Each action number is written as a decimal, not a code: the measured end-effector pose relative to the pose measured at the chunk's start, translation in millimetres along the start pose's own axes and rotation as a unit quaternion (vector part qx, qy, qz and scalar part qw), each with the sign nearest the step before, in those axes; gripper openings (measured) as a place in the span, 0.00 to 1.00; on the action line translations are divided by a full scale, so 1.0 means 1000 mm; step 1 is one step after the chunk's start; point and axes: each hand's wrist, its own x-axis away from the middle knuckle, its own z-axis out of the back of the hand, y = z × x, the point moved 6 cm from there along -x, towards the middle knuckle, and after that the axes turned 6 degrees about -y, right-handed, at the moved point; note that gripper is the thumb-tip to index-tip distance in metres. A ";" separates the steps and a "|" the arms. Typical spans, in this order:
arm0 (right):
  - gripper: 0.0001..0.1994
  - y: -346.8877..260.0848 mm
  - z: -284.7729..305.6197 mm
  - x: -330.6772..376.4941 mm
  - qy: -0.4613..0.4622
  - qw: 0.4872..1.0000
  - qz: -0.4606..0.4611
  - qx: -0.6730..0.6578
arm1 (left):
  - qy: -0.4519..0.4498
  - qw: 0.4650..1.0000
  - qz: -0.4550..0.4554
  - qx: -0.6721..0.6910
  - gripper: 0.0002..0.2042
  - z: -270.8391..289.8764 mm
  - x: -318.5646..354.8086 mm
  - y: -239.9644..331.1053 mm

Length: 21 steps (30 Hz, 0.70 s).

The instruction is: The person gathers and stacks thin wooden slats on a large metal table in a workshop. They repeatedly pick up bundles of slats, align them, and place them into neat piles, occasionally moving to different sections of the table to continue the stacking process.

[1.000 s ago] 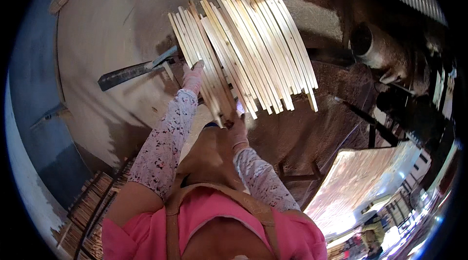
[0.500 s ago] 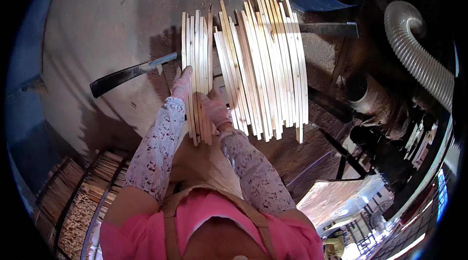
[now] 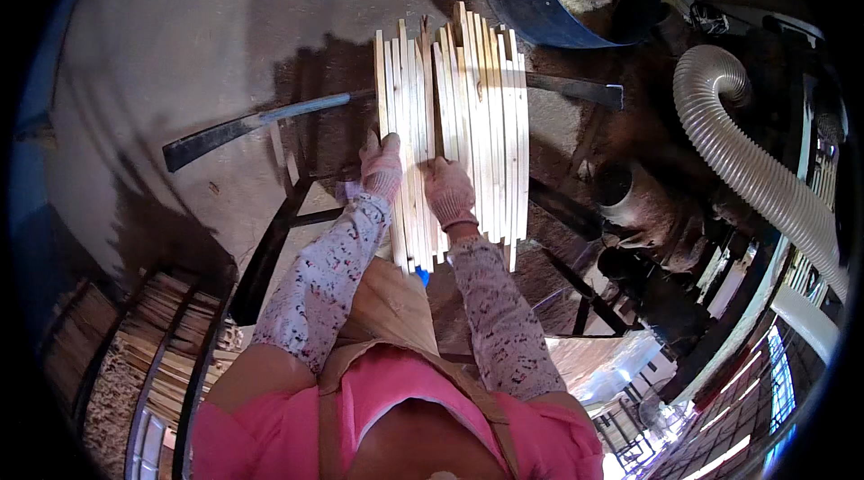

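Observation:
Long pale wooden strips (image 3: 490, 138) lie side by side in front of me, their ends uneven, with a narrow dark gap between a left group and a wider right group. My left hand (image 3: 382, 167), in a light pinkish glove, is closed on the left group's outer edge, thumb along the side; its other fingers are partly hidden. On the strips near that gap, my right hand (image 3: 450, 194), gloved too, is curled with its fingers gripping strip edges. A dark bar (image 3: 211, 143) reaches out left from beneath the strips, and another bar (image 3: 576, 89) reaches out right.
A blue round tub (image 3: 531, 12) with shavings stands at the far right. A ribbed hose (image 3: 720, 120) curves down the right side near dusty machinery. Racks (image 3: 162, 354) of thin wooden sticks stand at lower left. Dark frame legs (image 3: 274, 251) stand below the strips.
The left group of strips has come rightward against the others, narrowing the gap. My left hand has moved right with it, and my right hand now sits closer to the right group. The view has shifted.

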 end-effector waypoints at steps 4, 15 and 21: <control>0.19 0.012 0.014 -0.006 -0.069 0.997 -0.025 0.031 | 0.025 1.000 0.013 -0.002 0.37 -0.016 -0.010 -0.005; 0.37 0.217 0.064 -0.085 -0.066 0.849 -0.190 -0.489 | -0.157 0.933 0.112 0.304 0.38 -0.031 -0.026 -0.047; 0.35 0.169 0.089 -0.089 -0.106 0.984 0.131 -0.060 | -0.123 0.990 0.070 0.001 0.40 -0.035 -0.085 -0.184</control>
